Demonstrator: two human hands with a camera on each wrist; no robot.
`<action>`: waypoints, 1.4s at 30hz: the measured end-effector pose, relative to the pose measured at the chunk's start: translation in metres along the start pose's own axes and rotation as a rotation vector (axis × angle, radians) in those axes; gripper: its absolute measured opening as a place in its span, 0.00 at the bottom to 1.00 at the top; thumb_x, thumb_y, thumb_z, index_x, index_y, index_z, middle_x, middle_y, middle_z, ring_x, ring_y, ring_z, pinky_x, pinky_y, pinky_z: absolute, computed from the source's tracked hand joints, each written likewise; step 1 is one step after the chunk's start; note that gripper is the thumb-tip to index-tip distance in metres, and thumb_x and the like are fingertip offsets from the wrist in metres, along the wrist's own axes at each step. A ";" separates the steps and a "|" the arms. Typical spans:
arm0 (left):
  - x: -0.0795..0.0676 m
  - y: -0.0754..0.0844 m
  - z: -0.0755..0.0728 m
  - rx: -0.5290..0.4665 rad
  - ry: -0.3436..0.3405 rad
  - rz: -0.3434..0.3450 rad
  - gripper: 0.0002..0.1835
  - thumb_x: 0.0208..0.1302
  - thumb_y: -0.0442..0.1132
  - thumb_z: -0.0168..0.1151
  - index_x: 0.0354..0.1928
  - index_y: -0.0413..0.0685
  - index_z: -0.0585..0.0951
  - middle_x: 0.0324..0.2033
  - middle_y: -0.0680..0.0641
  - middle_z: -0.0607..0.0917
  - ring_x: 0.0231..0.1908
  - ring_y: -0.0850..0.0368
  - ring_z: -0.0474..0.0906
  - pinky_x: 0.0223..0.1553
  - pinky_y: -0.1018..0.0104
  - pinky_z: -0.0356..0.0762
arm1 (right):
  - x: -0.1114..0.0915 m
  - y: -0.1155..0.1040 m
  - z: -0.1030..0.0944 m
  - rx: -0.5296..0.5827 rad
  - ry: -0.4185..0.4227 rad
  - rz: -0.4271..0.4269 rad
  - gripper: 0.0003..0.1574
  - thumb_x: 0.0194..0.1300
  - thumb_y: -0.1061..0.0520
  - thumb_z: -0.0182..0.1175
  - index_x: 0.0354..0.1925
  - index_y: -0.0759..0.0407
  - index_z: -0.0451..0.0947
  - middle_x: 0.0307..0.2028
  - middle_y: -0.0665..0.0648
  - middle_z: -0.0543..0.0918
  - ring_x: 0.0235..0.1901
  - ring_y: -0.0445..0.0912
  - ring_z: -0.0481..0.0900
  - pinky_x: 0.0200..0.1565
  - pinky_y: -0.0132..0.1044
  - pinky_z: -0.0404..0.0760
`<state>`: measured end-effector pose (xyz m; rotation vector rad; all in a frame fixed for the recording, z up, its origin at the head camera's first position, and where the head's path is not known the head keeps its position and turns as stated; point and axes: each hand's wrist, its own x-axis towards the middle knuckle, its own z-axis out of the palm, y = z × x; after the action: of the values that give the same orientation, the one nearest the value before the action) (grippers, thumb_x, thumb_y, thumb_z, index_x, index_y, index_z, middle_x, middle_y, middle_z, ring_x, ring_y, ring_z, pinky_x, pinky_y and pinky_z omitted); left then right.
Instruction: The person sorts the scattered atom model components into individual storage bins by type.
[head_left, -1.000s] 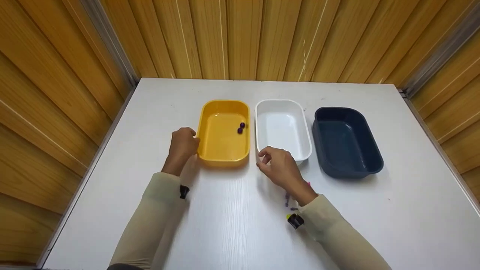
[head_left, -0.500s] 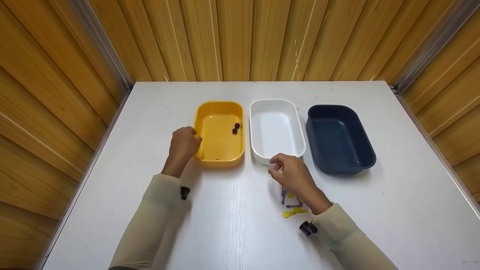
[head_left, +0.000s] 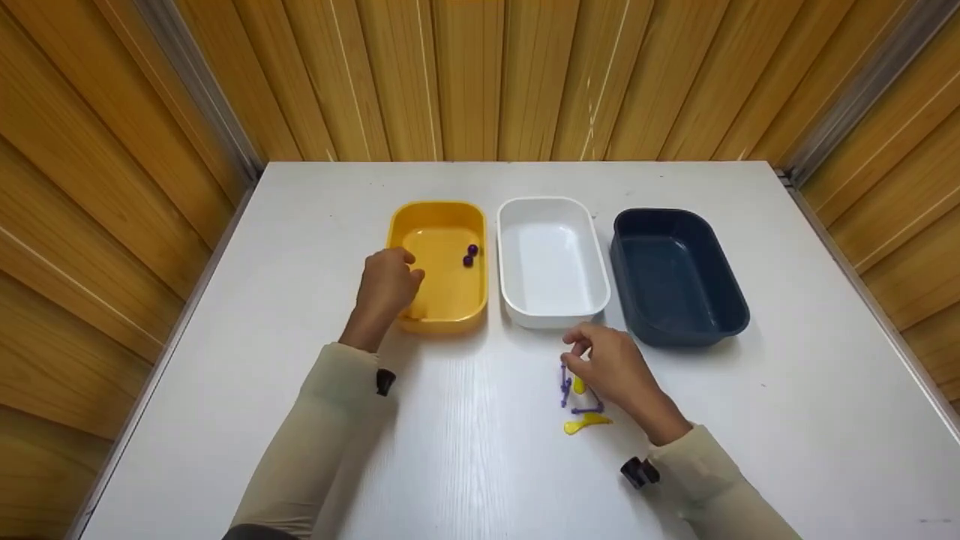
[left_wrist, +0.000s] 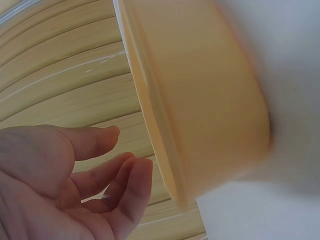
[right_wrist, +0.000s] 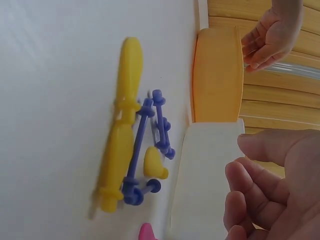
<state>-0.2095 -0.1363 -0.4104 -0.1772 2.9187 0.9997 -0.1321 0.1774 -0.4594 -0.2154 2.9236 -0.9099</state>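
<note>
My left hand point(head_left: 388, 283) hovers over the left rim of the yellow bin point(head_left: 442, 325), its fingers loosely curved. A gap shows between thumb and fingertips in the left wrist view, with nothing held. Two dark purple balls point(head_left: 468, 261) lie inside that bin. In front of the white bin point(head_left: 556, 322), my right hand point(head_left: 611, 365) hangs over small plastic pieces, its relaxed fingers holding nothing. Among the pieces are long yellow paddle-shaped ones point(right_wrist: 119, 145), purple rods with knobbed ends point(right_wrist: 141, 142) and a short yellow piece point(right_wrist: 154, 164). A pink tip point(right_wrist: 146, 233) shows at the bottom of the right wrist view.
To the right of the white bin stands a dark blue bin point(head_left: 739, 330). All three bins rest in a row on the white table point(head_left: 465, 465). Wood-panelled walls point(head_left: 480, 82) rise behind and at both sides.
My right hand has drawn back from the white bin's front rim, right and toward me, over the pieces, uncovering more of them. My left hand has shifted slightly right over the yellow bin.
</note>
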 end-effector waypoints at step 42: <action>0.003 0.076 0.057 -0.070 -0.166 -0.024 0.17 0.69 0.37 0.64 0.58 0.40 0.83 0.52 0.43 0.85 0.49 0.50 0.81 0.58 0.60 0.82 | -0.037 0.039 0.001 -0.018 -0.113 0.197 0.05 0.61 0.59 0.69 0.35 0.57 0.81 0.24 0.51 0.79 0.28 0.44 0.73 0.32 0.34 0.71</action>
<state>-0.2210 -0.0417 -0.4095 -0.1260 2.7290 1.0589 -0.0994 0.2141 -0.4814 0.0206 2.7885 -0.8148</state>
